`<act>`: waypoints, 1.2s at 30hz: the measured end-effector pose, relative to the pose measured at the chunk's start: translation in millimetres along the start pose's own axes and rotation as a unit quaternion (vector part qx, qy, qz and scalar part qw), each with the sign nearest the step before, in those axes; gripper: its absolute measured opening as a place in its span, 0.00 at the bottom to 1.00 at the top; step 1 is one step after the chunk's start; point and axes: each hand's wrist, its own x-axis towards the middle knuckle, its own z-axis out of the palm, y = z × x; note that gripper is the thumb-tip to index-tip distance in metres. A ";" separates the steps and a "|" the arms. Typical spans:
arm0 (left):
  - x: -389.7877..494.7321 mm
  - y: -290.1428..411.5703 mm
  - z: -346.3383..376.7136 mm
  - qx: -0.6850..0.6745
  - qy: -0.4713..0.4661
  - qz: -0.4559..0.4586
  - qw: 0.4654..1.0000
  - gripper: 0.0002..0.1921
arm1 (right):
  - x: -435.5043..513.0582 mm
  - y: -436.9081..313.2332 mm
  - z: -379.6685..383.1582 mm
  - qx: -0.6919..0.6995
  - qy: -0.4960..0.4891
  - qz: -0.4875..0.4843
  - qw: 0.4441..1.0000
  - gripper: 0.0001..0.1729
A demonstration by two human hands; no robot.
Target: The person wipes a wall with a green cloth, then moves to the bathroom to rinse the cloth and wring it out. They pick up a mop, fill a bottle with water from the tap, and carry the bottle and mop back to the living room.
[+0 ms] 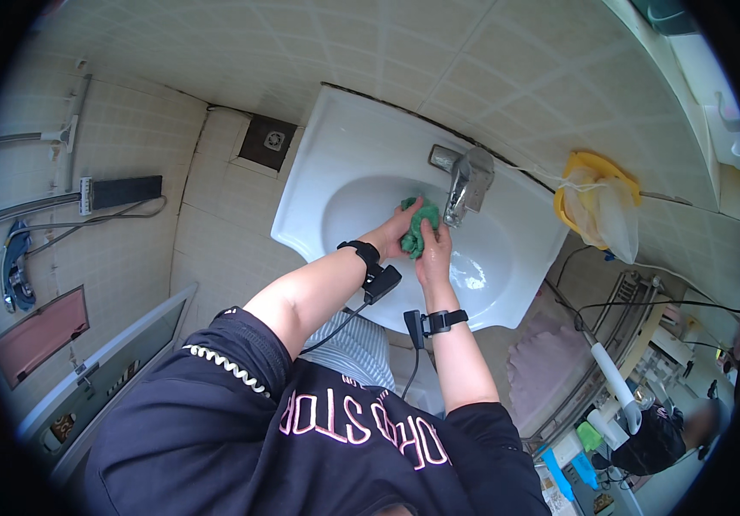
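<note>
Over the basin of a white ceramic washbasin (357, 148), my left hand (398, 229) and my right hand (435, 253) hold a wet, crumpled green cloth (419, 237) between them. The left hand grips its upper left side, and the right hand closes on its right side. Just right of the cloth stands a chrome faucet (470, 184), its spout end close to my right fingers. Whether water is running cannot be told. Each wrist wears a black strap with a small box and a cable.
A yellow holder (563, 208) with a plastic bag hangs on the wall at right. Below it stands a metal rack (557, 403) near a pale pink mat (544, 361). A floor drain (273, 140) lies left of the washbasin. Mops (126, 191) hang on the left wall above a door (112, 380).
</note>
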 end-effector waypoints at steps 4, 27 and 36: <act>18.4 -11.8 10.2 -0.001 -0.062 0.089 0.994 0.25 | 4.1 -1.8 1.5 -0.407 0.081 -0.161 0.895 0.19; -3.0 -2.8 15.5 0.096 -0.067 0.072 0.990 0.20 | 37.7 8.5 -19.0 -0.364 0.129 -0.079 0.919 0.18; -18.4 24.1 12.3 0.043 -0.165 0.080 0.982 0.16 | 36.9 -29.1 -83.6 -0.206 -0.131 0.264 0.933 0.19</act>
